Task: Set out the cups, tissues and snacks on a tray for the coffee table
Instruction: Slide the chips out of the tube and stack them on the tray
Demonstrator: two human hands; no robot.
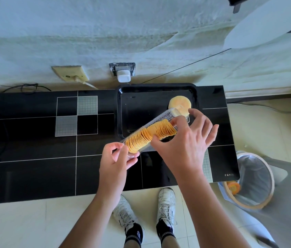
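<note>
left hand: fingers and thumb curled, pinching the near end of a clear plastic cracker sleeve.
right hand: palm down over the sleeve's far half; thumb and forefinger pinch the row of crackers from either side, the other fingers spread loosely above the tray.
cracker sleeve: long, clear, ribbed; held off the tabletop at a slant, near end over the tabletop, far end over the tray. far end of the sleeve holds no crackers.
crackers: round, golden, stacked on edge, filling the near two-thirds of the sleeve.
tray: black, glossy, rectangular with rounded corners; sits on the tabletop at its far edge, against the wall.
on tray: small stack of round pale crackers in the far right corner, just beyond the sleeve's open end; contact cannot be told.
tabletop: black glass with white grid lines and grey squares.
floor: pale tiles; white shoes; lined waste bin to the right of the tabletop.
wall: two sockets, white plug in one.
</note>
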